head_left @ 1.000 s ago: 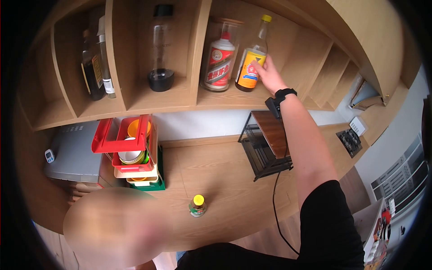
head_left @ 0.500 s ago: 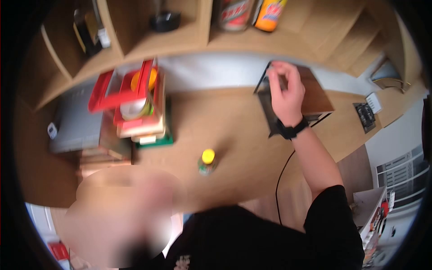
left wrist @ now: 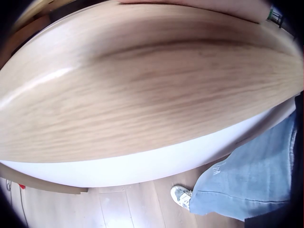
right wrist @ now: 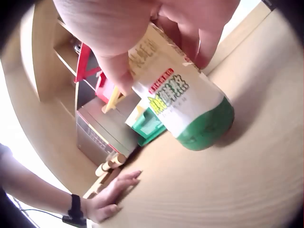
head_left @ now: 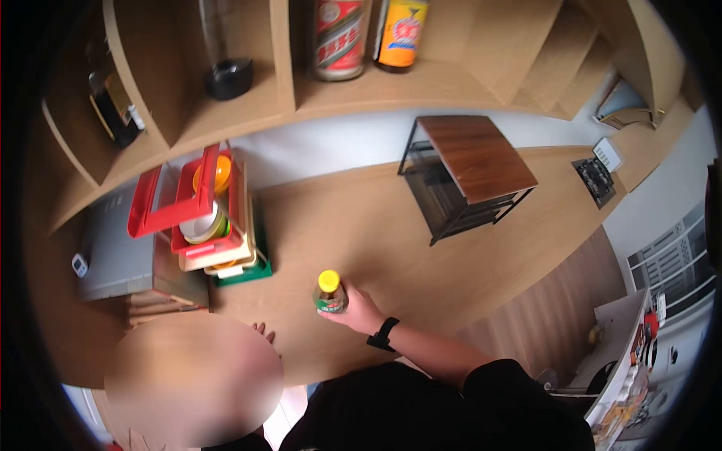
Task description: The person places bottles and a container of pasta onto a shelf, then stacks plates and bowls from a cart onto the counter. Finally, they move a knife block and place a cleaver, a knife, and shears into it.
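A small bottle with a yellow cap and green-and-white label (head_left: 329, 292) is gripped by my right hand (head_left: 359, 310) at the counter's front. In the right wrist view the fingers curl round the bottle (right wrist: 183, 97), its green base low over or on the wood; contact cannot be told. My left hand (right wrist: 108, 197) rests with extended fingers on the counter, left of the bottle; in the head view only its fingertips (head_left: 265, 331) show beside a blurred patch. On the shelf above stand a yellow-labelled bottle (head_left: 402, 34) and a red-and-white bottle (head_left: 340, 41).
Red and green stacked baskets with bowls (head_left: 207, 218) stand left, beside a grey appliance (head_left: 120, 248). A black-framed rack with a brown top (head_left: 481, 158) is at the back right. The shelf edge (head_left: 301, 113) overhangs the counter (head_left: 301, 218).
My right hand has let go of the yellow-labelled bottle on the shelf, come down toward the counter's front and taken hold of the small yellow-capped bottle. The head view has tilted down.
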